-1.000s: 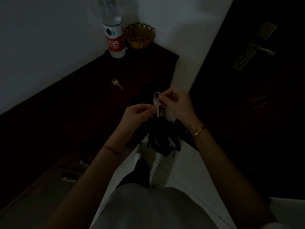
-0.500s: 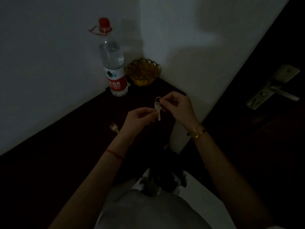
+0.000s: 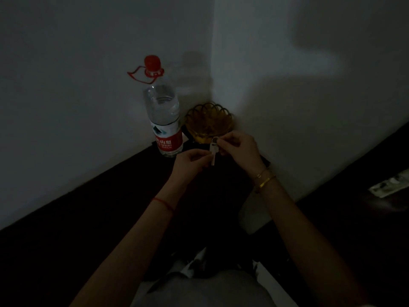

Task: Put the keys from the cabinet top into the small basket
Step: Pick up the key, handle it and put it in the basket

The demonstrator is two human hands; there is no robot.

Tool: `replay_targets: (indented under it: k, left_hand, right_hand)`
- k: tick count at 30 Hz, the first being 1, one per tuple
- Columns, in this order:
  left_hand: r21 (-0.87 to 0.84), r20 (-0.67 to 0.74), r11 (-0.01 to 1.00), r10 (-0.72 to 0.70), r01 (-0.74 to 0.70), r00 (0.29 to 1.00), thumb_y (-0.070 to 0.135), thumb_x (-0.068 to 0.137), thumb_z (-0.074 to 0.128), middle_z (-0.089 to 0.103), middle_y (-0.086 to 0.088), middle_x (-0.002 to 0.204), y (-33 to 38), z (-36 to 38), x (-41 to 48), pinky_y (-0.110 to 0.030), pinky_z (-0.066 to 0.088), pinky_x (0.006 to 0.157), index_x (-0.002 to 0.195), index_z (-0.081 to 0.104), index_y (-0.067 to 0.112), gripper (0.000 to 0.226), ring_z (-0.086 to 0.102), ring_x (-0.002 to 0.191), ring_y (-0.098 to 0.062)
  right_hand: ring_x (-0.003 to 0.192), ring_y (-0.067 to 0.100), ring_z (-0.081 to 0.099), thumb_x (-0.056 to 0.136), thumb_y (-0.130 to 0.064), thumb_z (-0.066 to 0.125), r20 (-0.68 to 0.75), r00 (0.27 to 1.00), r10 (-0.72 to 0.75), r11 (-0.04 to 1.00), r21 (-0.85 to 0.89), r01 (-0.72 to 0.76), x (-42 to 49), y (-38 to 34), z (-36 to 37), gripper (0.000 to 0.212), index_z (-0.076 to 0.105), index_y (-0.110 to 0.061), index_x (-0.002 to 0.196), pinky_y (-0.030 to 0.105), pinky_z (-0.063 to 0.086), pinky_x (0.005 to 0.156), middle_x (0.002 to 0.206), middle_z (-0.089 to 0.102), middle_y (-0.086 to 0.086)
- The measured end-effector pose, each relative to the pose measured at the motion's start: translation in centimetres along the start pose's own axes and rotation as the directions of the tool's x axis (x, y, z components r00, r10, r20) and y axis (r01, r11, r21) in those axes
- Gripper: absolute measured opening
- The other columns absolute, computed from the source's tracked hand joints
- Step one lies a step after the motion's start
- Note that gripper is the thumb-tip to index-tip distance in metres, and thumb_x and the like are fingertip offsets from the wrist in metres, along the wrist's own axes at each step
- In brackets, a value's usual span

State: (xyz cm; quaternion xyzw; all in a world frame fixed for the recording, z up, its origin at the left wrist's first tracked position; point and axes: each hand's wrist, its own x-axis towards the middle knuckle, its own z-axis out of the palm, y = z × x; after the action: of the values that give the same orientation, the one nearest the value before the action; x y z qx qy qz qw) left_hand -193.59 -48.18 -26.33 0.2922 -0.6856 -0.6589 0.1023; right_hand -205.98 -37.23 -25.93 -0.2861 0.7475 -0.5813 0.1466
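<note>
A silver key on a ring (image 3: 213,150) hangs between both hands, just in front of the small amber basket (image 3: 209,121) that stands in the wall corner on the dark cabinet top (image 3: 115,196). My right hand (image 3: 240,149) pinches the ring at the top. My left hand (image 3: 190,162) holds the key's blade from the left. The second key seen earlier on the cabinet top is hidden behind my left arm or out of sight in the dark.
A large water bottle (image 3: 163,120) with a red cap and red label stands just left of the basket. White walls meet behind the basket. A dark door with a metal handle plate (image 3: 391,185) is at the right.
Both hands have carried the key forward from near the cabinet's front edge to just before the basket. The view has tilted up, and the loose key has left sight.
</note>
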Motion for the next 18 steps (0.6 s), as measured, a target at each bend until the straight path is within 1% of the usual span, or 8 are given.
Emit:
replay_targets:
  k: [4,5,8,9,11,12,15,18]
  left_hand:
    - [-0.022,-0.117,0.999,0.020,-0.023,0.993,0.020,0.085,0.068,0.069,-0.002,0.081,1.1,0.6,3.7,-0.016,0.051,0.064,0.105,0.071,0.005,0.025,0.063,0.071,-0.008]
    - [-0.026,-0.141,0.999,0.019,-0.022,0.990,0.022,0.086,0.068,0.071,-0.004,0.084,1.4,0.7,4.7,-0.016,0.051,0.064,0.105,0.071,0.006,0.025,0.064,0.071,-0.008]
    - [-0.035,-0.194,0.999,0.001,-0.008,0.981,0.022,0.087,0.065,0.072,-0.010,0.100,2.2,1.2,7.4,-0.021,0.052,0.069,0.110,0.069,0.008,0.027,0.066,0.083,-0.014]
    - [-0.031,-0.212,0.999,0.002,-0.009,0.977,0.021,0.087,0.065,0.072,-0.011,0.105,2.4,1.3,8.3,-0.024,0.052,0.073,0.111,0.069,0.008,0.028,0.066,0.087,-0.016]
    - [-0.031,-0.247,0.999,0.008,-0.016,0.969,0.019,0.086,0.065,0.071,-0.012,0.110,2.8,1.5,9.8,-0.027,0.053,0.077,0.113,0.068,0.007,0.030,0.067,0.093,-0.018]
    - [-0.036,-0.259,0.999,0.003,-0.012,0.966,0.018,0.086,0.065,0.071,-0.013,0.112,2.9,1.7,10.4,-0.028,0.054,0.079,0.115,0.067,0.006,0.031,0.067,0.096,-0.020]
    - [-0.045,-0.273,0.999,-0.038,0.026,0.961,0.016,0.088,0.063,0.068,-0.016,0.118,3.1,2.1,11.9,-0.035,0.055,0.087,0.121,0.062,0.006,0.035,0.067,0.104,-0.026]
    - [-0.096,-0.272,0.993,-0.088,0.064,0.958,0.015,0.092,0.058,0.065,-0.019,0.121,2.9,2.7,12.8,-0.031,0.054,0.079,0.128,0.056,0.004,0.038,0.067,0.097,-0.028]
  right_hand:
    - [0.077,0.031,0.068,0.083,-0.009,0.068,0.037,0.999,0.038,0.999,-0.002,-0.038,5.3,0.4,-0.2,0.015,0.067,0.004,0.090,0.042,0.059,0.077,0.095,0.070,0.028]
    - [0.083,0.033,0.069,0.082,-0.010,0.069,0.037,0.999,0.032,0.999,-0.025,-0.031,6.7,0.6,-0.2,0.016,0.068,0.003,0.090,0.043,0.058,0.080,0.095,0.071,0.027]
    - [0.080,0.021,0.069,0.080,-0.013,0.072,0.031,0.999,-0.013,0.993,-0.120,0.017,10.5,1.1,-0.2,0.016,0.071,0.000,0.089,0.023,0.057,0.075,0.096,0.073,0.022]
    - [0.080,0.021,0.069,0.080,-0.013,0.072,0.032,0.999,0.003,0.995,-0.101,0.000,11.7,1.4,-0.1,0.015,0.071,0.000,0.088,0.024,0.057,0.077,0.095,0.073,0.023]
    - [0.090,0.031,0.069,0.081,-0.012,0.071,0.054,0.997,0.057,0.996,-0.069,-0.053,13.9,2.0,0.2,0.015,0.070,0.000,0.089,0.042,0.057,0.087,0.097,0.072,0.024]
    - [0.093,0.033,0.068,0.081,-0.014,0.070,0.066,0.995,0.070,0.994,-0.085,-0.064,14.9,2.2,0.4,0.016,0.071,-0.001,0.090,0.047,0.055,0.089,0.097,0.072,0.023]
    - [0.089,0.027,0.064,0.083,-0.016,0.068,0.112,0.990,0.090,0.988,-0.133,-0.075,17.2,2.8,0.9,0.018,0.071,0.000,0.091,0.042,0.051,0.088,0.093,0.070,0.020]
    - [0.083,0.020,0.059,0.085,-0.013,0.066,0.146,0.985,0.094,0.975,-0.212,-0.061,18.7,3.7,1.4,0.018,0.072,0.003,0.091,0.028,0.048,0.076,0.096,0.071,0.026]
